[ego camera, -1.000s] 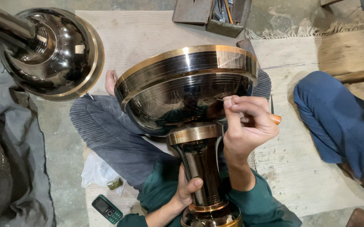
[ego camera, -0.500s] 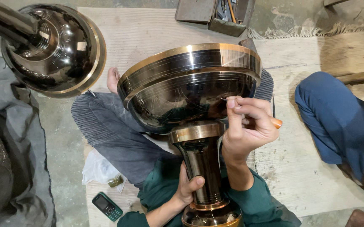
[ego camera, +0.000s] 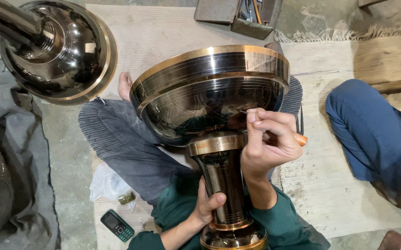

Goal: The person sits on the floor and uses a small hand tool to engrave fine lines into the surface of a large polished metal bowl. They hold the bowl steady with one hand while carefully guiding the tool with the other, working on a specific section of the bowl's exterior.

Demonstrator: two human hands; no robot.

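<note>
Over woven mat [ego camera: 163,41], goblet-shaped vessel [ego camera: 209,92] bowl-end away, stem near.

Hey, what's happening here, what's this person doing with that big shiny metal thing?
A person sits cross-legged on a mat with a large polished dark metal vase, banded in brass, lying across the lap. The left hand grips its narrow stem, while the right hand presses a thin pointed tool with an orange handle against the bowl's surface. A second similar vessel sits at upper left, and a small mobile phone lies on the floor.
</note>
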